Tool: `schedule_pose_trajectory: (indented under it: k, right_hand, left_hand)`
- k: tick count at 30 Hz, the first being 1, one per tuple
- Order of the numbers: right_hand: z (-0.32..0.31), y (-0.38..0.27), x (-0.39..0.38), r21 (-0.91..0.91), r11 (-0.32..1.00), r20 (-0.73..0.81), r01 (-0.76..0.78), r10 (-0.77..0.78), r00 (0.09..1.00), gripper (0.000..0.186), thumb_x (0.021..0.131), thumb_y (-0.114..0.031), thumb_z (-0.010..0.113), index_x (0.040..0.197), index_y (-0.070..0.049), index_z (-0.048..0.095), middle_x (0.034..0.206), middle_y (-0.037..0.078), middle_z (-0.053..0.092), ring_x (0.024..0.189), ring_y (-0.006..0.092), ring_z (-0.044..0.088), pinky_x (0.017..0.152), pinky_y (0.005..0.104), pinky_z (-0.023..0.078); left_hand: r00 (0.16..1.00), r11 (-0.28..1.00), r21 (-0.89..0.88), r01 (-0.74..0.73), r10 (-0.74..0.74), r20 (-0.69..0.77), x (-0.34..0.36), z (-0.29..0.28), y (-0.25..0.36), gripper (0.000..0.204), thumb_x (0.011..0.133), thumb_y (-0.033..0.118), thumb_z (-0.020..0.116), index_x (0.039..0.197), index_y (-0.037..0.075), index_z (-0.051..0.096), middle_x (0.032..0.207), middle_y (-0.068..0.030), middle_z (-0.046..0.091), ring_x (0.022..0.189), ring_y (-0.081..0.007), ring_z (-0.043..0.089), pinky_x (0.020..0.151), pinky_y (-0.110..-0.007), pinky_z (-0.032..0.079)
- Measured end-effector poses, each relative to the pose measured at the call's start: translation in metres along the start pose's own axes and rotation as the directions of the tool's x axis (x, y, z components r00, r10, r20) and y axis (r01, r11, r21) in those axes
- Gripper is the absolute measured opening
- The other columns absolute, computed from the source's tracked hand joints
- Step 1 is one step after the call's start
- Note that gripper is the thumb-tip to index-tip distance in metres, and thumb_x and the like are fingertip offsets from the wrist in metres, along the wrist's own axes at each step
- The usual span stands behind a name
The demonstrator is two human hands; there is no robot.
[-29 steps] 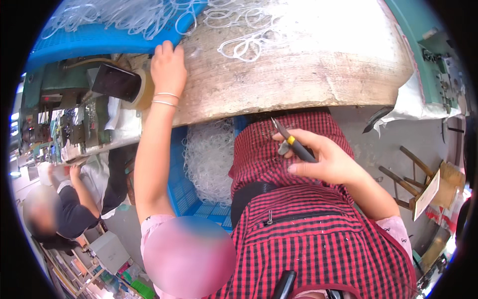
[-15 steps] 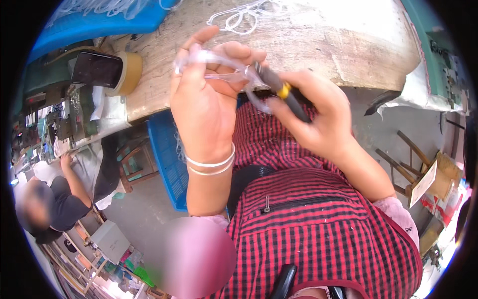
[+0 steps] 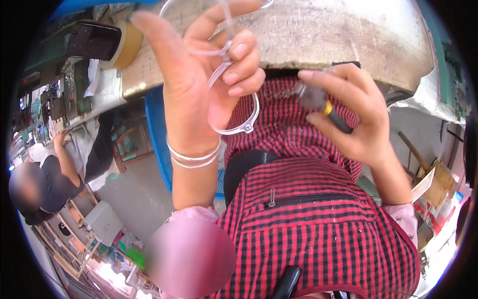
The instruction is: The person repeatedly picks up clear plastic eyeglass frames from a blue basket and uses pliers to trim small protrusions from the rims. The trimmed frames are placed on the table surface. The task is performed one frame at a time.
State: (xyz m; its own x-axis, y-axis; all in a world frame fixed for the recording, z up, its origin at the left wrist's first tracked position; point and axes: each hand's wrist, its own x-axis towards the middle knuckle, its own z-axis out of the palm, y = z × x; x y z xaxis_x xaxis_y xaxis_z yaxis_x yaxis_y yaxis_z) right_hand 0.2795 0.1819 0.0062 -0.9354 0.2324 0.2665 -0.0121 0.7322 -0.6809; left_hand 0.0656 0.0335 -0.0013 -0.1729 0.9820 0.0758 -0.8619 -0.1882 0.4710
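My left hand (image 3: 199, 84) is raised over the table's front edge, with its fingers curled round a clear plastic eyeglass frame (image 3: 253, 112). One rim of the frame hangs down by the palm. Its other rim is blurred near the raised fingers. To the right, my right hand (image 3: 358, 112) holds a pair of pliers (image 3: 339, 119) with black handles and a yellow band. The jaws of the pliers are smeared by motion, so I cannot tell whether they are apart. Pliers and eyeglass frame do not touch.
The wooden table (image 3: 318, 37) spans the top. At its left, a dark flat device (image 3: 93, 41) leans on a tan round object (image 3: 128, 47). A blue plastic crate (image 3: 158, 134) is below the table edge. Another person (image 3: 55, 174) sits at far left. Wooden stools stand at right.
The pliers have come away from the eyeglass frame as my right hand moved right and down. My left hand has risen with the frame, one rim now dangling lower.
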Motion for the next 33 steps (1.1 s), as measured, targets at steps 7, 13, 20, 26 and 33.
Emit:
schedule_pose_trajectory:
  k: [7, 13, 20, 26, 33]
  right_hand:
    - [-0.012, -0.009, 0.018, -0.395, 0.848, 0.113, 0.354, -0.337, 0.935, 0.054, 0.065, -0.027, 0.075, 0.119, -0.023, 0.075, 0.100, 0.009, 0.060, 0.080, 0.0265, 0.058, 0.066, 0.0361, 0.049]
    - [-0.016, 0.002, 0.030, -0.555, 0.660, 0.154, 0.506, -0.517, 0.842, 0.048, 0.067, -0.030, 0.071, 0.115, -0.029, 0.075, 0.101, 0.002, 0.063, 0.075, 0.0197, 0.055, 0.058, 0.0298, 0.046]
    - [-0.028, -0.003, 0.044, -0.549, 0.614, 0.237, 0.566, -0.536, 0.811, 0.044, 0.067, -0.030, 0.071, 0.111, -0.030, 0.073, 0.099, -0.002, 0.062, 0.071, 0.0162, 0.051, 0.052, 0.0269, 0.038]
    - [-0.021, -0.001, 0.037, -0.437, 0.728, 0.239, 0.528, -0.472, 0.849, 0.037, 0.067, -0.031, 0.072, 0.103, -0.021, 0.072, 0.087, 0.000, 0.056, 0.066, 0.0185, 0.050, 0.050, 0.0321, 0.037]
    - [0.006, -0.012, 0.010, -0.266, 0.953, -0.006, 0.142, -0.149, 0.989, 0.047, 0.061, -0.013, 0.080, 0.108, -0.015, 0.073, 0.084, 0.003, 0.058, 0.070, 0.0240, 0.054, 0.061, 0.0359, 0.045]
  left_hand:
    - [0.978, 0.968, 0.246, 0.056, -0.003, -0.209, -0.001, 0.017, -0.011, 0.096, 0.094, 0.080, 0.027, 0.136, -0.004, 0.052, 0.082, -0.0053, 0.054, 0.074, -0.0172, 0.050, 0.070, -0.026, 0.044]
    - [0.966, 0.942, 0.327, 0.070, 0.018, -0.257, 0.004, 0.018, -0.017, 0.098, 0.094, 0.080, 0.026, 0.136, -0.004, 0.052, 0.082, -0.0053, 0.054, 0.074, -0.0169, 0.050, 0.069, -0.026, 0.043]
    - [0.959, 0.924, 0.375, 0.078, 0.033, -0.281, 0.005, 0.023, -0.017, 0.100, 0.094, 0.081, 0.025, 0.136, -0.005, 0.053, 0.081, -0.0053, 0.055, 0.073, -0.0165, 0.050, 0.069, -0.025, 0.043]
    - [0.932, 0.913, 0.408, -0.007, 0.154, -0.328, 0.003, 0.023, -0.018, 0.101, 0.093, 0.081, 0.024, 0.135, -0.006, 0.053, 0.080, -0.0053, 0.055, 0.072, -0.0162, 0.050, 0.069, -0.024, 0.042]
    - [0.770, 0.719, 0.658, -0.224, 0.545, -0.333, 0.006, 0.034, -0.009, 0.103, 0.093, 0.082, 0.023, 0.135, -0.007, 0.053, 0.079, -0.0053, 0.055, 0.072, -0.0158, 0.049, 0.069, -0.024, 0.041]
